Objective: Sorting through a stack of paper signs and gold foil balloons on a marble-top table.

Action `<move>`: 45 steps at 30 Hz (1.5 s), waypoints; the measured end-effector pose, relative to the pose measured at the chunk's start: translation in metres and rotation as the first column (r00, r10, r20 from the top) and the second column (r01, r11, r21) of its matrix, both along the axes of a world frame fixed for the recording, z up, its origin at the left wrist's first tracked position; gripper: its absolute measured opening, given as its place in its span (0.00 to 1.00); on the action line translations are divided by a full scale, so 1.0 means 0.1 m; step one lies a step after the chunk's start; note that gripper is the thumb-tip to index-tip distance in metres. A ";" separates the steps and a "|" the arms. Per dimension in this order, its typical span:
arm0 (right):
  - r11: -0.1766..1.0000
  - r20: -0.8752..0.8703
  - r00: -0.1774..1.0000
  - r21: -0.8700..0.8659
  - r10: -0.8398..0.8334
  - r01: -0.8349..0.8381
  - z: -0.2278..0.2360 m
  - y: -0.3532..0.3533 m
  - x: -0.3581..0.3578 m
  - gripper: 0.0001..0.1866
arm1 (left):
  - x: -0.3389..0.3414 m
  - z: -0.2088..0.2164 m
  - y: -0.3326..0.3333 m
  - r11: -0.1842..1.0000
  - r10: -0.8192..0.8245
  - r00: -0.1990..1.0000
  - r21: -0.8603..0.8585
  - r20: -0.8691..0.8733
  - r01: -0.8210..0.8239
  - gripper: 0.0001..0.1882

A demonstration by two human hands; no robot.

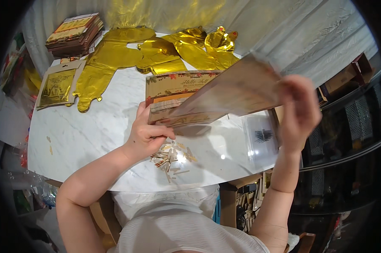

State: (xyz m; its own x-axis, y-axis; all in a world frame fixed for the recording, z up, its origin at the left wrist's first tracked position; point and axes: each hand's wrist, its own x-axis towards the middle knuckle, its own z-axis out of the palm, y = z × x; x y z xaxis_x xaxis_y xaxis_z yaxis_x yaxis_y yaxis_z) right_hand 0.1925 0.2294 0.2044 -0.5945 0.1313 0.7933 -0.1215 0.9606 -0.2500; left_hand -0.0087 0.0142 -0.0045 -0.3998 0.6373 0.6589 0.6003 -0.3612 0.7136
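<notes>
White shirt [177, 231] closest; right hand [300, 109] pinches the blurred card [237, 90], left hand [146, 135] grips printed cards [161, 87]. Go slow imo, creases happen.

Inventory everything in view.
Table: one, white, centre
Package stack: one, brown, far left
Flat package: one, beige and gold, left
Foil pieces: several, gold, back
Small strips: many, gold, near edge
Printed card: uncounted, tan, centre
Blurred panel: one, brownish, centre right
Plastic bag: one, clear, right
Curtain: uncounted, pale, behind
Boxes: several, brown, below and right
Shelving: uncounted, black, right
Clutter: uncounted, multicoloured, left edge
Shirt: one, white, bottom
Arms: two, bare, bottom
Left fingers: one hand's, gripping printed card
Right fingers: one hand's, at blurred panel
</notes>
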 end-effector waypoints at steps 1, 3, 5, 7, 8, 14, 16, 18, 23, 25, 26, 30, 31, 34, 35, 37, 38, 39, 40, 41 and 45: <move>0.999 -0.173 0.984 0.000 0.038 -0.039 0.13 0.11 0.01 0.14 | -0.01 0.01 -0.01 0.999 0.000 1.000 -0.038 -0.028 -0.001 0.15; 0.999 -0.461 0.887 -0.031 -0.040 0.029 0.38 0.36 -0.04 0.15 | 0.01 0.02 0.00 0.997 -0.002 0.998 -0.076 -0.056 -0.002 0.15; 0.987 -0.554 0.828 -0.065 0.087 -0.147 0.53 0.50 -0.20 0.16 | 0.05 0.00 -0.01 0.999 0.007 0.995 -0.048 0.096 -0.003 0.16; 1.000 -0.465 0.885 0.001 0.019 -0.020 0.48 0.48 -0.50 0.18 | 0.00 -0.04 -0.01 0.998 0.002 1.000 -0.058 0.027 0.000 0.17; 0.973 -0.356 0.905 0.072 0.231 -0.220 0.44 0.57 -0.65 0.22 | -0.01 -0.05 0.00 0.998 -0.013 0.999 -0.064 -0.037 0.011 0.17; 0.943 0.261 0.923 -0.250 0.283 -0.219 0.04 0.46 -1.04 0.17 | 0.04 0.03 0.00 0.999 0.034 0.999 -0.038 -0.030 -0.036 0.16; 0.929 0.308 0.899 -0.295 0.313 -0.223 -0.02 0.48 -1.08 0.16 | 0.03 0.10 -0.03 0.994 0.080 0.990 -0.066 -0.117 -0.088 0.16; 0.918 0.434 0.843 -0.361 0.319 -0.162 -0.06 0.47 -1.08 0.14 | 0.03 0.19 -0.05 0.986 0.118 0.972 -0.089 -0.203 -0.138 0.16; 0.849 0.404 0.818 -0.497 0.410 -0.180 -0.17 0.43 -1.09 0.14 | 0.01 0.19 -0.02 0.981 0.148 0.962 -0.087 -0.229 -0.172 0.17; 0.812 0.401 0.795 -0.554 0.455 -0.185 -0.21 0.36 -1.10 0.13 | 0.00 0.18 -0.04 0.980 0.139 0.960 -0.103 -0.242 -0.167 0.17; 0.833 0.466 0.755 -0.520 0.461 -0.187 -0.25 0.33 -1.12 0.13 | 0.00 0.18 -0.04 0.980 0.127 0.959 -0.118 -0.255 -0.161 0.17; 0.868 0.545 0.694 -0.429 0.470 -0.251 -0.38 0.21 -1.11 0.15 | 0.02 0.17 -0.03 0.993 0.047 0.980 -0.098 -0.192 -0.067 0.18; 0.891 0.548 0.712 -0.369 0.439 -0.266 -0.35 0.17 -1.10 0.16 | 0.02 0.10 -0.02 0.994 0.038 0.990 -0.092 -0.139 -0.051 0.19; 0.979 0.265 0.953 0.092 0.150 -0.180 -0.28 -0.02 -0.92 0.17 | 0.00 0.00 -0.01 0.996 0.031 0.994 -0.084 -0.102 -0.040 0.20; 0.979 0.267 0.951 0.090 0.155 -0.184 -0.27 -0.09 -0.82 0.17 | 0.00 0.01 -0.03 0.995 0.040 0.992 -0.080 -0.123 -0.050 0.21; 0.965 0.259 0.946 0.123 0.194 -0.231 -0.28 -0.21 -0.57 0.19 | 0.00 0.00 -0.03 0.996 0.041 0.992 -0.078 -0.121 -0.051 0.21; 0.959 0.251 0.947 0.147 0.201 -0.243 -0.35 -0.26 -0.49 0.20 | 0.00 0.00 -0.03 0.996 0.034 0.992 -0.076 -0.120 -0.044 0.21; 0.939 0.247 0.957 0.265 0.155 -0.221 -0.46 -0.28 -0.44 0.22 | 0.01 -0.02 -0.03 0.996 0.039 0.992 -0.078 -0.118 -0.048 0.21; 0.931 0.205 0.974 0.326 0.101 -0.165 -0.56 -0.32 -0.38 0.23 | 0.02 -0.02 -0.01 0.997 0.043 0.995 -0.059 -0.092 -0.049 0.21; 0.917 0.160 0.986 0.385 0.048 -0.107 -0.66 -0.36 -0.36 0.23 | 0.02 -0.02 0.01 0.998 0.048 0.997 -0.039 -0.066 -0.050 0.21; 0.941 0.070 0.998 0.338 0.003 -0.027 -0.91 -0.44 -0.33 0.24 | 0.00 0.05 -0.01 0.996 0.050 0.993 -0.073 -0.105 -0.058 0.20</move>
